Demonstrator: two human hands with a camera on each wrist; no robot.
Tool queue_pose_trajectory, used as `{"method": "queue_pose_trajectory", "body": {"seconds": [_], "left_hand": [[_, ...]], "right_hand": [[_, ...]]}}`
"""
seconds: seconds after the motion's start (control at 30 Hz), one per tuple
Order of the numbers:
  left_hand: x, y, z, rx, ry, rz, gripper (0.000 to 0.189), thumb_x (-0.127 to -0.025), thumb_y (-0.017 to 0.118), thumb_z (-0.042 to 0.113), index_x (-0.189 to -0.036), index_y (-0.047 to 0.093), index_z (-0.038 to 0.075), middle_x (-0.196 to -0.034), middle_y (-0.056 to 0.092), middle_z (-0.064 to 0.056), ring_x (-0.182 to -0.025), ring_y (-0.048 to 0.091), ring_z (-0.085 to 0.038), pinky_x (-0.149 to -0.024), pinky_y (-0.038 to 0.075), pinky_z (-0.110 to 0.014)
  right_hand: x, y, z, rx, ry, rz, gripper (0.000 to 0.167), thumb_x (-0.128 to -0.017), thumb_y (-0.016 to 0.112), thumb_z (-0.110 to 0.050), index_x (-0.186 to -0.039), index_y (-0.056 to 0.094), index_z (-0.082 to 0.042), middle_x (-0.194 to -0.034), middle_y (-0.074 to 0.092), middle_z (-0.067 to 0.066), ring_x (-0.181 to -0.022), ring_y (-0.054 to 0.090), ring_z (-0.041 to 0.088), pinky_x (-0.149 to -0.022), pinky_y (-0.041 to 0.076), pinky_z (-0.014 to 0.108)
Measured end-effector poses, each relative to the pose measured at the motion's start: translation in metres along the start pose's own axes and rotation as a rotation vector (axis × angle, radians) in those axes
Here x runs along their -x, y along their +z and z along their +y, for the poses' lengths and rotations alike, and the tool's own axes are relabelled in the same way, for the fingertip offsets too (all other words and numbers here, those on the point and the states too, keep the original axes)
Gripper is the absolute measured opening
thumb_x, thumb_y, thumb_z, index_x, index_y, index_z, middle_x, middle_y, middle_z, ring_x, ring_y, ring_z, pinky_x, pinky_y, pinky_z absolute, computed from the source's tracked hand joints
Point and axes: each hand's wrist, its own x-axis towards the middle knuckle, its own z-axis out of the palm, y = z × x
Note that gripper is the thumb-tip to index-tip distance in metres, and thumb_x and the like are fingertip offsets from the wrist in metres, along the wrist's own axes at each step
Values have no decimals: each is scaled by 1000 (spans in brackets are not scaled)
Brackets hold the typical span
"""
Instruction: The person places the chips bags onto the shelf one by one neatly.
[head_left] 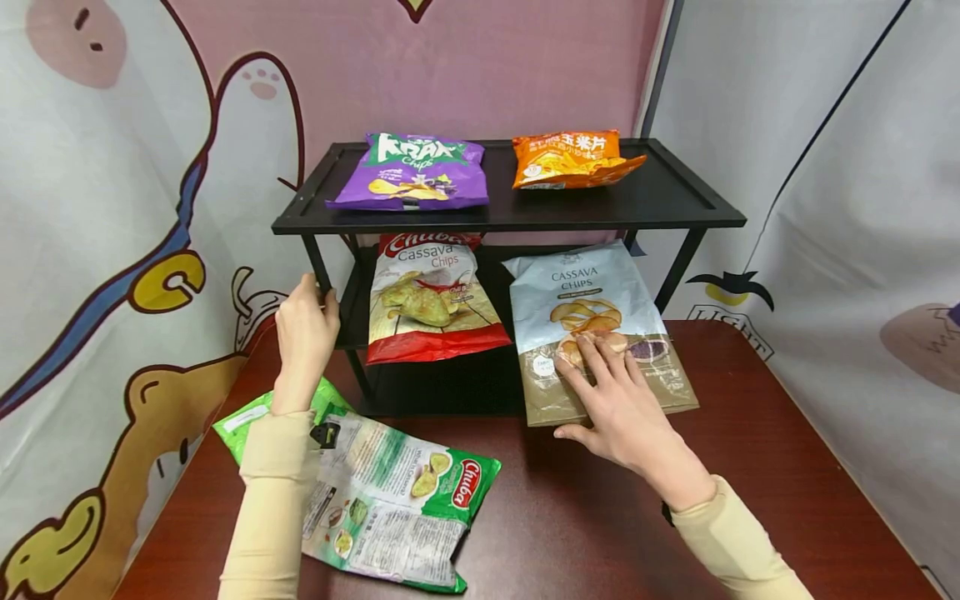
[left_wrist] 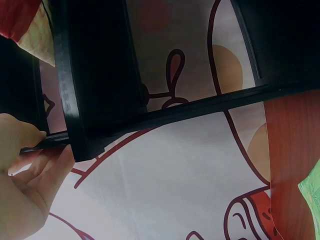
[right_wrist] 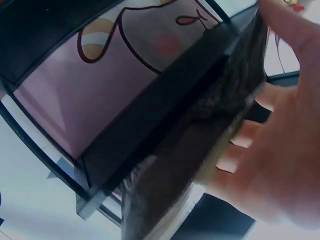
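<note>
blue-brown chip bag (head_left: 585,312): sat under the spread right hand (head_left: 615,404), apparently for support; black rack (head_left: 498,220): was gripped by the left hand (head_left: 307,329), seemingly for steadiness.

Two hands (head_left: 306,333) (head_left: 626,417), one rack (head_left: 600,210), at least five chip bags (head_left: 420,177) (head_left: 562,162) (head_left: 431,292) (head_left: 585,279) (head_left: 390,492).

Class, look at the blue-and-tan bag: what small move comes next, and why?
Probably the right hand should gently push the bag farther back: its lower end juts past the middle shelf, and the left hand grips the post.
</note>
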Motion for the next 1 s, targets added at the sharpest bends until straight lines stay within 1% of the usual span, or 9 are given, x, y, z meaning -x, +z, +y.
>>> {"method": "queue_pose_trajectory", "body": {"seconds": [0.1, 0.17, 0.33, 0.47, 0.6, 0.8, 1.0], "left_hand": [[0, 0, 1, 1, 1, 1, 15, -90, 56, 7, -84, 54, -6, -72, 61, -25, -65, 60, -46, -58, 44, -51], [-1, -1, 1, 1, 3, 1, 14, -90, 56, 7, -84, 54, -6, -72, 60, -25, -65, 60, -46, -58, 44, -51], [-1, 0, 1, -4, 0, -1, 15, -90, 56, 7, -85, 53, -6, -72, 60, -25, -65, 60, -46, -58, 45, -52], [-1, 0, 0, -8, 0, -4, 15, -91, 56, 8, -85, 53, -6, -73, 61, -25, -66, 60, -46, -58, 45, -51], [-1, -1, -1, -10, 2, 5, 15, -90, 56, 7, -85, 54, -6, -72, 61, -25, -65, 60, -46, -58, 44, -51], [0, -1, -2, -6, -1, 11, 14, -90, 56, 7, -85, 54, -6, -74, 61, -25, -66, 60, -46, -59, 44, -52], [1, 0, -1, -4, 2, -5, 15, -90, 56, 8, -86, 54, -6, -75, 62, -25, -68, 62, -46, -61, 46, -52]], "right_hand": [[-2, 5, 1, 42, -15, 58, 83, -64, 81, -51, -132, 52, -12, -138, 46, 26, -127, 44, 45, -98, 38, 63], [-4, 9, 3, 55, -18, 96, 79, -66, 80, -48, -132, 53, -12, -136, 48, 25, -126, 46, 45, -96, 39, 63], [-14, 16, 10, 33, -1, 154, 65, -75, 70, -43, -130, 55, -12, -133, 52, 22, -122, 49, 43, -95, 39, 61], [-23, 20, 15, -14, -8, 183, 59, -77, 65, -41, -127, 56, -11, -130, 55, 21, -118, 51, 43, -95, 39, 60], [-33, 23, 19, -46, -43, 214, 57, -78, 64, -42, -125, 58, -11, -127, 57, 21, -114, 52, 44, -95, 40, 59], [-47, 36, 30, -52, -93, 235, 54, -81, 60, -45, -124, 59, -11, -128, 57, 19, -117, 52, 42, -97, 39, 59], [-56, 44, 34, -52, -92, 239, 56, -83, 58, -49, -125, 59, -13, -127, 58, 17, -117, 53, 42, -97, 39, 59]]}}
